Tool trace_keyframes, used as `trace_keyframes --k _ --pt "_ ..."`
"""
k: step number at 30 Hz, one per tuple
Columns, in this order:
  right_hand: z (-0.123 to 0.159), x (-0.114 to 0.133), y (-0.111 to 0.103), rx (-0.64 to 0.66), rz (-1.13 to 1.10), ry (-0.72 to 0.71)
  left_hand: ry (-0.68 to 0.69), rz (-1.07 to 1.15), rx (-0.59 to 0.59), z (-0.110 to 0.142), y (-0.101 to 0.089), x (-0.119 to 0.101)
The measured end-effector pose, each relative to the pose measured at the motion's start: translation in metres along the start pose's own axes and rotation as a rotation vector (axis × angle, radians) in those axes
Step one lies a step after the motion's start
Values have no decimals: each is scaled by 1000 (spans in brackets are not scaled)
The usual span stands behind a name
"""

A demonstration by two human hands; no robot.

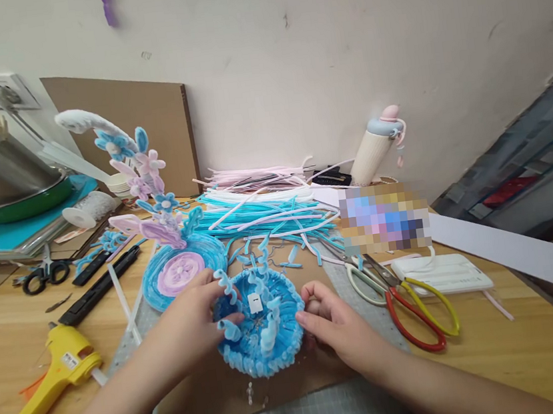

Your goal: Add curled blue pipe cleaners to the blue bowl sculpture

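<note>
A round blue pipe-cleaner piece (291, 329), ruffled at its rim, rests over the brown cardboard in front of me. Several pale blue spiral curls (270, 332) stand up from it, and a small white square piece (255, 303) sits inside. My left hand (202, 317) grips its left side, fingers around the rim near a curl. On the opposite side, my right hand (328, 318) pinches the rim between thumb and curled fingers. Just behind on the left stands a pipe-cleaner flower stem (154, 195) on a blue disc (157, 279) with a pink centre.
A yellow glue gun (69, 367) lies at left, near black scissors (45, 269). Red-and-yellow-handled scissors (414, 304) and a white power bank (443, 274) lie at right. Bundled pipe cleaners (261, 205) and a bottle (375, 148) are along the wall.
</note>
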State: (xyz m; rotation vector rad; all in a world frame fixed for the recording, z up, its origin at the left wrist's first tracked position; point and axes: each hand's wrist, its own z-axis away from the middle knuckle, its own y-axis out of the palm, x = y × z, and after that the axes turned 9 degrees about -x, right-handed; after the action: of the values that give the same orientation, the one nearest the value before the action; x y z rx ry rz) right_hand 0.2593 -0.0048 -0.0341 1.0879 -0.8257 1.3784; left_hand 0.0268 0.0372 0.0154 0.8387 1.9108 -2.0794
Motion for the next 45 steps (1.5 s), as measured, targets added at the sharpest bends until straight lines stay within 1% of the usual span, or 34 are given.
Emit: trace_keyframes --k 5,10,16,28,36,40,42,45 --pt "0 0 -1 13 14 -19 37 -8 41 -3 2 -1" --pt "0 0 0 6 18 -23 55 4 31 -5 6 4" --pt "0 0 0 15 18 -33 20 57 -21 -4 9 6" --pt "0 2 1 7 -3 -14 2 96 -29 -4 8 7" --pt "-1 2 -1 -11 21 -20 -25 142 -20 -5 7 9" --pt "-4 3 -3 -36 19 -25 -22 155 -53 1 2 8" --pt "-6 2 -5 -59 7 -40 -45 190 -67 4 0 7" --pt "-11 0 -9 -88 -8 -68 -128 292 -41 9 1 5"
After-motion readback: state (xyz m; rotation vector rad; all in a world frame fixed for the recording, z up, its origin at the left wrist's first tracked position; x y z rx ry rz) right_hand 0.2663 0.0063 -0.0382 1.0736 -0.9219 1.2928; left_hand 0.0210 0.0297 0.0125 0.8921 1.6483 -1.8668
